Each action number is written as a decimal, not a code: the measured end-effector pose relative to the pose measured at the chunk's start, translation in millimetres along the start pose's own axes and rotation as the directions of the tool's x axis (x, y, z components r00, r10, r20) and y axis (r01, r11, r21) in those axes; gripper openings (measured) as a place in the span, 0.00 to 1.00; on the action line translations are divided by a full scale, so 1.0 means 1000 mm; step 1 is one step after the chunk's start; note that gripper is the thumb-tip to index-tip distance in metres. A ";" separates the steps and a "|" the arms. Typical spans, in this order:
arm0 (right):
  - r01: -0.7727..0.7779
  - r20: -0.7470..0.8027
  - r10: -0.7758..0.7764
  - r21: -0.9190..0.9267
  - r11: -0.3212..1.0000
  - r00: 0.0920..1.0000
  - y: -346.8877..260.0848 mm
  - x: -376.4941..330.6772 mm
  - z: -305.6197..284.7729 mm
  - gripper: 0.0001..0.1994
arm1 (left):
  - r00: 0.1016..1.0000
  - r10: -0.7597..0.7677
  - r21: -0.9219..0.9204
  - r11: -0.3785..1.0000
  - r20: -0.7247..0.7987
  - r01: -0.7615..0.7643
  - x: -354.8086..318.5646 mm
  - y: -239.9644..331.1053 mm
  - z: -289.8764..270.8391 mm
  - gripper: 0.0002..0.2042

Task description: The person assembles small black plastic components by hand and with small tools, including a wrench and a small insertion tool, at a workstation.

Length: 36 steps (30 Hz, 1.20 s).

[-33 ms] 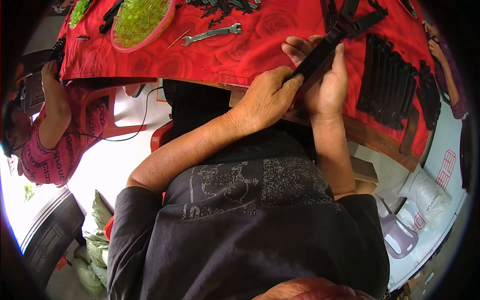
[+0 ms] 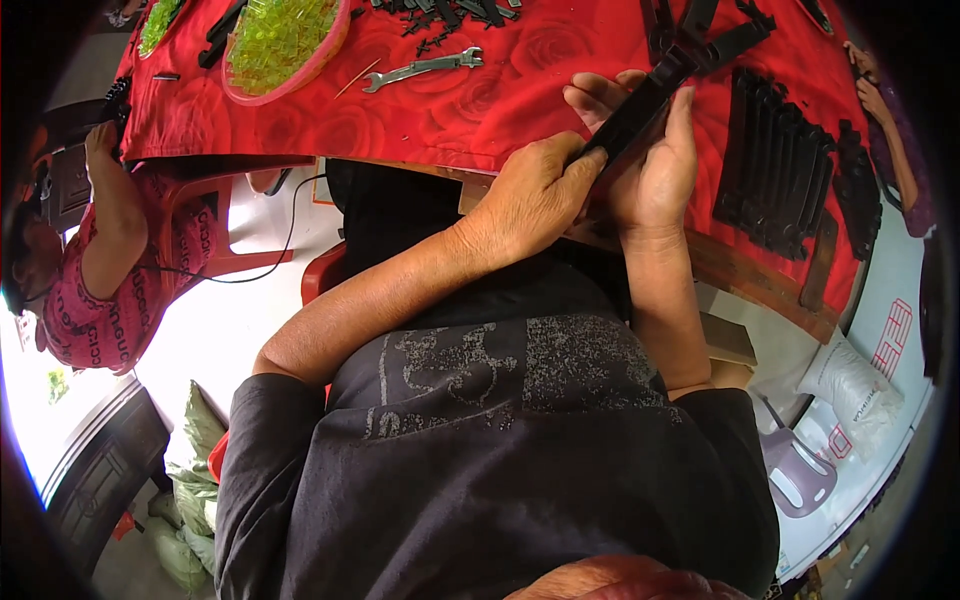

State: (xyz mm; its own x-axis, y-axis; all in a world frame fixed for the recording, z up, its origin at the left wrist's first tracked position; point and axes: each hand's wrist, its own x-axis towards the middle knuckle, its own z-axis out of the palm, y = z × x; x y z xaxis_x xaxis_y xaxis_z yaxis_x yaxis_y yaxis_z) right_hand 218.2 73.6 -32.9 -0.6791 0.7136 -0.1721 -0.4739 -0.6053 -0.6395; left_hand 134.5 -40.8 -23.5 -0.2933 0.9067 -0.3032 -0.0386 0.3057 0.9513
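My left hand point(image 2: 540, 185) is closed round the lower end of a long black plastic bar point(image 2: 632, 118), thumb on top. The bar slants up and away to the right over the table. Behind and beneath it, my right hand point(image 2: 655, 180) is palm up with fingers stretched out and thumb raised; the bar crosses in front of its palm. Around the bar's far end lie more black bar-like pieces point(image 2: 738, 42), and where one stops and another begins is hard to make out. To the right of my right hand is a row of long black plastic parts point(image 2: 775, 165).
A red rose-patterned cloth point(image 2: 420, 125) covers the table. On it are an open-ended wrench point(image 2: 425, 68), a thin wooden stick point(image 2: 357, 79), a pink basin point(image 2: 282, 98) of yellow-green pieces and small black parts point(image 2: 440, 20). A person point(image 2: 110, 250) sits left; another person's arm point(image 2: 895, 150) shows right.
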 end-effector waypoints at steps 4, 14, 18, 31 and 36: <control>0.006 0.003 -0.006 -0.020 1.000 1.000 0.000 0.004 -0.007 0.30 | 1.000 0.014 0.029 0.999 -0.001 -0.014 0.003 -0.009 0.002 0.18; 0.101 0.032 -0.096 -0.321 0.942 0.995 -0.001 0.002 0.000 0.28 | 0.982 -0.103 -0.225 0.965 0.157 0.137 -0.001 -0.001 0.000 0.21; 0.130 0.039 -0.125 -0.428 0.894 0.991 -0.001 0.000 0.004 0.28 | 0.983 -0.115 -0.244 0.958 0.147 0.148 -0.001 -0.002 -0.001 0.20; 0.090 -0.031 -0.117 -0.464 0.881 0.993 0.000 -0.007 0.013 0.31 | 0.971 -0.156 -0.256 0.946 0.183 0.201 -0.001 -0.001 0.000 0.23; 0.051 -0.059 -0.091 -0.492 0.869 0.994 -0.001 -0.010 0.018 0.34 | 0.975 -0.128 -0.276 0.945 0.180 0.175 -0.002 -0.003 0.000 0.25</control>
State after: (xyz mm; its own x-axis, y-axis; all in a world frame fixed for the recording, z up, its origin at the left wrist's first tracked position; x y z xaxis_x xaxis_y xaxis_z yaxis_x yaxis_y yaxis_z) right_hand 216.0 60.7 -17.2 -0.5985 0.7856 -0.1570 -0.1705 -0.3164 -0.9332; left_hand 135.4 -43.7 -26.2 -0.1094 0.8975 -0.4273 -0.3514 0.3671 0.8612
